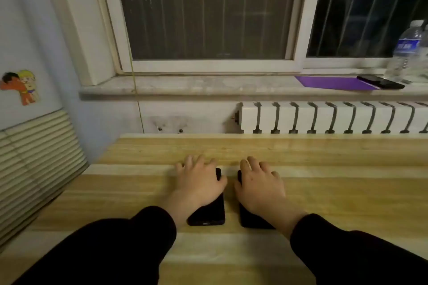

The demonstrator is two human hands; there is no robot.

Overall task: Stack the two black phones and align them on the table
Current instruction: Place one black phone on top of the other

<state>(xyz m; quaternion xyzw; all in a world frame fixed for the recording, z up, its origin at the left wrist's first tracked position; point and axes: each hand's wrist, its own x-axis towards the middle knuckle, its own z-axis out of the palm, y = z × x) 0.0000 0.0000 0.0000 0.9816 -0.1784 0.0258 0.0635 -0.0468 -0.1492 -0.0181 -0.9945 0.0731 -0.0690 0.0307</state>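
On the wooden table (324, 192), near its middle: two black phones lying flat, side by side, long edges parallel, a narrow strip of bare wood between them. Not stacked yet.

Left phone (212, 213): mostly covered by the left hand (199, 183), palm down on top, fingers spread toward the far end, thumb curled over the right edge. Near end of the phone showing below the wrist, with a small port on its edge. Right phone (251, 221): under the right hand (260, 184), also palm down, fingers reaching over the far end, thumb at the left edge. Only the near corner and a sliver of the far left corner visible.

Hands apart, one resting on each phone; hard to tell whether gripping or merely pressing flat. Both forearms in dark sleeves (120, 245), entering from the near edge.

Beyond the table's far edge: a white radiator (324, 118) against the wall on the right. Above it, a pale stone windowsill (185, 87) carrying a purple mat (333, 82) far right, a third dark phone (381, 81) lying partly on that mat, and a clear water bottle (406, 51) with a blue label just beside it. Behind the sill, a white-framed window (208, 66), dark outside, with bars and a few blurred lights.

Far left: a pale surface bearing a cartoon sticker (19, 87) of two figures, and below it a slatted, ribbed panel (39, 159) running down beside the table's left edge.
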